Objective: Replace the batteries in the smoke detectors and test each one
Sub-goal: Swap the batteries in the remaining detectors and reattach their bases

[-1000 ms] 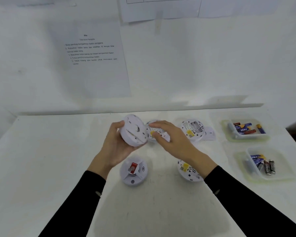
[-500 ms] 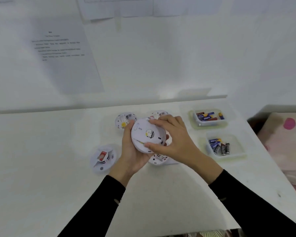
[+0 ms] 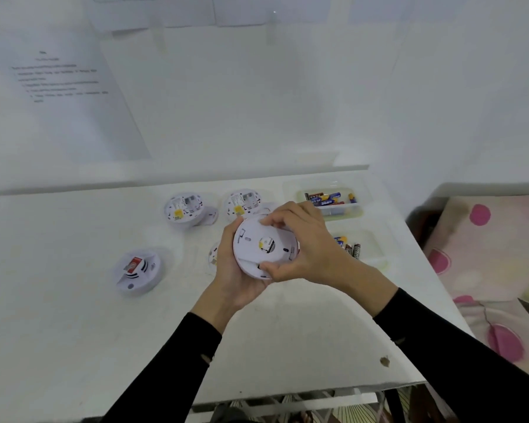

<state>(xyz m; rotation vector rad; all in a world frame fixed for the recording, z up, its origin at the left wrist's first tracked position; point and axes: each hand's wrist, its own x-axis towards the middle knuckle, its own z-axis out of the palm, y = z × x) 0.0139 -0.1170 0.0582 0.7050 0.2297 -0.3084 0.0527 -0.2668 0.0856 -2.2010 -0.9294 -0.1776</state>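
Note:
I hold a round white smoke detector point(image 3: 257, 245) above the table, its flat back plate facing me. My left hand point(image 3: 232, 279) cups it from below and the left. My right hand point(image 3: 306, 242) grips its right rim, with fingers over the top edge and thumb at the bottom. Two opened detectors point(image 3: 184, 209) point(image 3: 242, 203) lie at the back with their battery bays showing. A closed detector point(image 3: 136, 270) with a red sticker sits to the left. Another detector point(image 3: 213, 256) peeks out behind my left hand.
Two clear trays of batteries stand at the right: a far tray point(image 3: 330, 206) and a near tray point(image 3: 367, 254), partly hidden by my right hand. The white table point(image 3: 58, 300) ends at the right beside a floral cloth point(image 3: 486, 254). Printed sheets hang on the wall.
My view swung to the right. The held detector turned so its back plate faces me, and my right hand moved from the back detectors onto its rim.

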